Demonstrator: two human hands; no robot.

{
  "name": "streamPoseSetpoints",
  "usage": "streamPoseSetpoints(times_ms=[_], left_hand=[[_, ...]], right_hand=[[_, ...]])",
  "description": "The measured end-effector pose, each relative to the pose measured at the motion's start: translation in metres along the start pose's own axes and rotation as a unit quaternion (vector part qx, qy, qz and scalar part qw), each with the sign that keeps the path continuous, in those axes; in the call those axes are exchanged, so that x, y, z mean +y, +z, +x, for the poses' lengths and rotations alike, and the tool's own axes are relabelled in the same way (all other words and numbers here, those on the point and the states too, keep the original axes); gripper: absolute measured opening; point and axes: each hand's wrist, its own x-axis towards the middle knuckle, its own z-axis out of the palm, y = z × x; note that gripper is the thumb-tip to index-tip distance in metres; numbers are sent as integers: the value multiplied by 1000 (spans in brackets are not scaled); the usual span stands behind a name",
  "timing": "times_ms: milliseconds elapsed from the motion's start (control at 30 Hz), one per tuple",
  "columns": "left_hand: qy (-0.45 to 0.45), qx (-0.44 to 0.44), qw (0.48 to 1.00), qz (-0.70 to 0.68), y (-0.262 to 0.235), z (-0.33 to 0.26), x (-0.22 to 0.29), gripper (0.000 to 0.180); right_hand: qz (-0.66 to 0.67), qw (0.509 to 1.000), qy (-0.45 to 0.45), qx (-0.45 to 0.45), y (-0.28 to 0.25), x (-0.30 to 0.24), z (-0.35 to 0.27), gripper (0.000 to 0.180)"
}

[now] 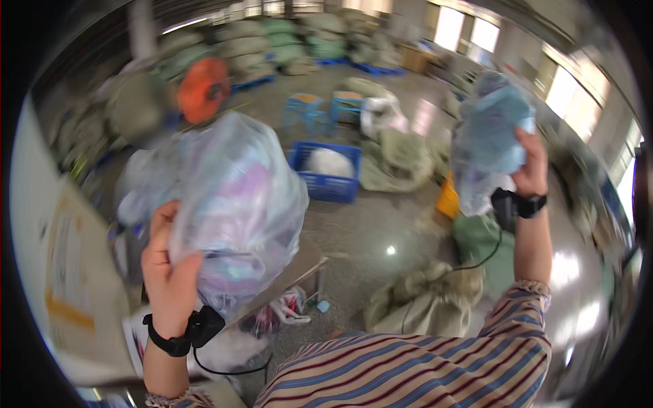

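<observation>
Lowest in the frame we see a striped sleeve [435, 367] running across the bottom edge, and two forearms rising from it, each with a black wrist strap. At lower left our left hand [170, 272] is closed around the side of a large clear plastic bag [238, 204], thumb and fingers pressed into the film; the bag sits left of centre, bulging with soft pale purple, pink and blue fabric — crumpled and blurred. At upper right our right hand [532, 166] is raised, fingers curled tight on a smaller clear bag [491, 136] stuffed with light blue material, its loose tail hanging below the grip. So two bags, one per hand, well apart. Beyond them, mid-frame, one blue plastic crate [326, 173] stands on the floor holding something white. Behind it we count two blue stools [326, 107]. Farther up, stacked sacks [286, 44] line the back; their number we cannot tell.
</observation>
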Motion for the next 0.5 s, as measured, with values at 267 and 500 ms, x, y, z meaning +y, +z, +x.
streamPoseSetpoints(times_ms=[267,500], left_hand=[[-151,19,936,318,-59,-137,105,25],[-325,192,853,361,-71,-271,198,25]], right_hand=[[-213,795,-558,-101,137,88,92,80],[488,537,315,-612,405,97,-19,56]])
